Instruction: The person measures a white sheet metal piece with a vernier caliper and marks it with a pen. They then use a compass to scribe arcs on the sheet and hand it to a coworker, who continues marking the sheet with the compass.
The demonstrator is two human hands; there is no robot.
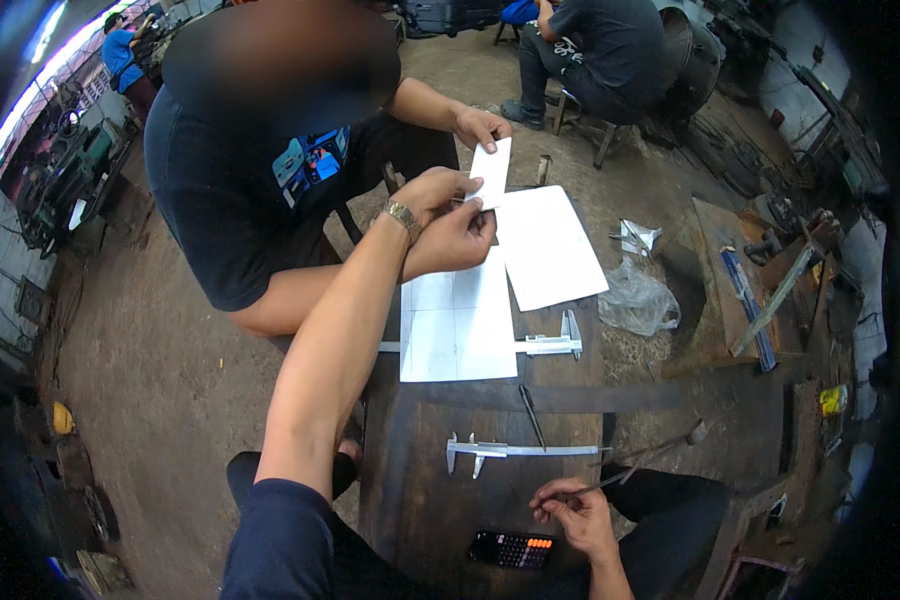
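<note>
My left hand (436, 192), with a watch at its wrist, reaches far forward. Its fingers are closed at the edge of a small white paper piece (493, 160), which a co-worker grips from above and below. Beneath these hands lie a white sheet with drawn lines (457, 340) and another white sheet (552, 250). Close to the bench's near end, my right hand (578, 515) pinches a thin dark rod (625, 474) with a blunt far end. A vernier caliper (520, 451), a dark pen (532, 415) and a black calculator (511, 549) lie near it.
A second caliper (550, 345) sits partly under the lined sheet on the dark wooden bench (410, 490). Right of it is a crumpled plastic bag (640, 298). A lower wooden stand (735, 240) holds metal parts. The co-worker (220, 190) sits across at the left; others sit or stand farther back.
</note>
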